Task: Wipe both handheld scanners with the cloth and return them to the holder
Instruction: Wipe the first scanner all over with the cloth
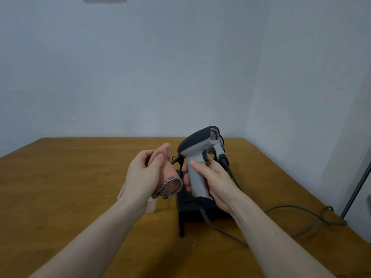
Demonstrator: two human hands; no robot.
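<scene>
While curled round the grey handle at centre frame, right hand (212,177) gripping the scanner (197,157) upright above the black holder (192,207). Left hand (144,173), just left of it, fingers bunched, pinching the pink cloth (166,173). Second scanner (220,153) mostly hidden behind. Wooden table (80,177) beneath.

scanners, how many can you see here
2: one scanner held in the right hand above the holder; a second scanner right behind it, mostly hidden.
</scene>
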